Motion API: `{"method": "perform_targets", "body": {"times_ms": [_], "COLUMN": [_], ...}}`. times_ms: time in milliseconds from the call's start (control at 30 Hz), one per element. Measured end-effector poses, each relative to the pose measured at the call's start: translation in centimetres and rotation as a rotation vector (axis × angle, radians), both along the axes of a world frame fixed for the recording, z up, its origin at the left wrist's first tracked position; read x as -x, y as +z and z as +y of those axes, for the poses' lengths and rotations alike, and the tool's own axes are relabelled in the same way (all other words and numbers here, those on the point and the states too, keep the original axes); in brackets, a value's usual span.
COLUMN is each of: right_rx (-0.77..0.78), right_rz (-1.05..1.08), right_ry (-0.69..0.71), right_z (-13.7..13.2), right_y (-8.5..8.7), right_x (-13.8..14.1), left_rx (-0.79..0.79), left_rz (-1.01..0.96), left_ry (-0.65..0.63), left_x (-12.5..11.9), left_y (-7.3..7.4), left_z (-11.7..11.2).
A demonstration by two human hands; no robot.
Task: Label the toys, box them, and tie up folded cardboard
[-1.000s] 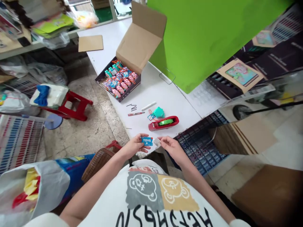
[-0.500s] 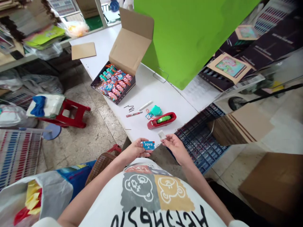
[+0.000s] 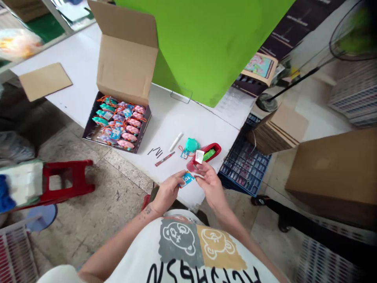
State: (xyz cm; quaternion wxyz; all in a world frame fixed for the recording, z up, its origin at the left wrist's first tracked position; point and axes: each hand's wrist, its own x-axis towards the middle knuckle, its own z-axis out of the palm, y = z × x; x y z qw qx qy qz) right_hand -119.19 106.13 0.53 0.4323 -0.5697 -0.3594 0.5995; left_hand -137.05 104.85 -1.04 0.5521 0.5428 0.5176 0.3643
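My left hand (image 3: 168, 189) pinches a small blue "TOYS" tag (image 3: 187, 178) at the near edge of the white table (image 3: 182, 118). My right hand (image 3: 209, 184) is closed on a small whitish piece (image 3: 199, 156), held up just above the tag. Right behind my hands sits a red tape dispenser (image 3: 206, 154) with green tape. A teal toy (image 3: 192, 145) with its own tag lies left of the dispenser. An open cardboard box (image 3: 118, 122) of several pink and teal toys stands at the table's left.
A white stick (image 3: 176, 142), a red pen (image 3: 165, 159) and short black strips (image 3: 155, 151) lie on the table. A green board (image 3: 206, 43) stands behind. A red stool (image 3: 63, 181) is on the floor at left, blue crates (image 3: 243, 167) and brown cartons (image 3: 332, 173) at right.
The camera view has swung right and closer. My hands have come together, the tag has tilted, and my right hand has lifted the whitish piece over the tape dispenser.
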Motion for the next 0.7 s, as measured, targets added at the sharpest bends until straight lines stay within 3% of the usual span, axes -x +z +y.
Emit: {"method": "perform_targets", "body": {"times_ms": [167,300,367,500,700], "right_rx": [-0.025,0.028,0.064,0.076,0.051], "right_rz": [-0.129,-0.136,-0.169,-0.279,-0.434], "right_ry": [-0.112,0.032,0.122,0.266,0.429], "right_z": [1.5,2.3,2.6,3.3,3.9], "right_y": [1.2,2.7,3.4,4.0,3.8], "right_x": [2.8,4.8,5.9,7.8,9.6], "left_rx": [0.275,0.632,0.728,0.806,0.792], "left_rz": [-0.188,-0.472,-0.547,-0.572,-0.55], "left_ry": [-0.018,-0.065,-0.063,-0.065,-0.13], "left_x": [4.8,7.6,8.7,10.5,12.2], "left_y": [1.2,2.1,2.3,2.2,2.2], "left_z": [4.4,5.5,5.5,5.7,6.6]}}
